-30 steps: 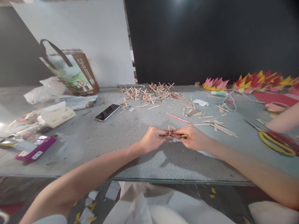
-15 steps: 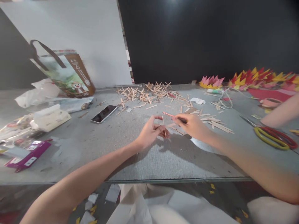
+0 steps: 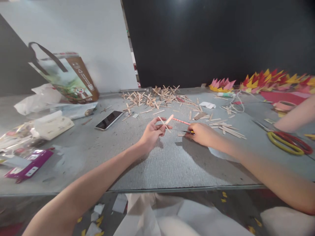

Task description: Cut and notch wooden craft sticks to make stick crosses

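Near the middle of the grey table, my left hand (image 3: 153, 132) pinches two thin wooden sticks (image 3: 168, 120) crossed in an X. To its right, my right hand (image 3: 199, 133) is closed around a red-and-white striped stick (image 3: 180, 121), whose tip points toward the crossed sticks. A dark, pointed tool (image 3: 189, 132) with a bit of yellow also shows at the right hand's fingers. Behind the hands lies a heap of wooden sticks (image 3: 147, 100), many joined in crosses. Loose flat sticks (image 3: 230, 130) lie to the right.
A phone (image 3: 109, 120), plastic wrappers (image 3: 31, 164) and a printed bag (image 3: 76, 78) are at the left. On the right are scissors (image 3: 285, 144), pink tape (image 3: 284, 106), folded paper pieces (image 3: 270, 80) and another person's arm (image 3: 297, 114).
My left hand has shifted slightly left, and two crossed sticks now show in it where one upright stick showed. My right hand has moved slightly down and right.
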{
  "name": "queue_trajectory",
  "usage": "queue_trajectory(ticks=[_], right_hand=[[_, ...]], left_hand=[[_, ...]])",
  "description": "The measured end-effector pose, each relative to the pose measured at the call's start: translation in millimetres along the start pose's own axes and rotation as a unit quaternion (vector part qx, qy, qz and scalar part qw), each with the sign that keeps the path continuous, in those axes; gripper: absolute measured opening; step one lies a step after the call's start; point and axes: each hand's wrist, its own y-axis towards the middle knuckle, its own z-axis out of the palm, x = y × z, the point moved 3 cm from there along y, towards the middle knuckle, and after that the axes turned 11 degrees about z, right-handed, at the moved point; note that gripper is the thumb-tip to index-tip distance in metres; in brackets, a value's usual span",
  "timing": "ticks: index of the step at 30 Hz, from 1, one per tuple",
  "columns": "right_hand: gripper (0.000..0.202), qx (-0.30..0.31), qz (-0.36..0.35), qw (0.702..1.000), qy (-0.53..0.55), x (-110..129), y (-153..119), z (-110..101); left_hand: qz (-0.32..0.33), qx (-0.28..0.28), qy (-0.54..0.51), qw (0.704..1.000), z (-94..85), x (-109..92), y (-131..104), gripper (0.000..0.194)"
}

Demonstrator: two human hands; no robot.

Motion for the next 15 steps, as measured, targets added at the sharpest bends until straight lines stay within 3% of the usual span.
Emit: queue_trajectory(ticks=[7,15], right_hand=[[0.015,0.015,-0.052,0.998,0.015,-12.8,0.6,-5.2],[0.011,0.062,-0.026,0.997,0.025,-24.6,3.5,-1.8]], left_hand=[[0.017,-0.021,-0.043,0.999,-1.5,1.1,0.5,0.033],[0.022,-0.027,-0.066,0.997,-5.0,5.0,1.9,0.044]])
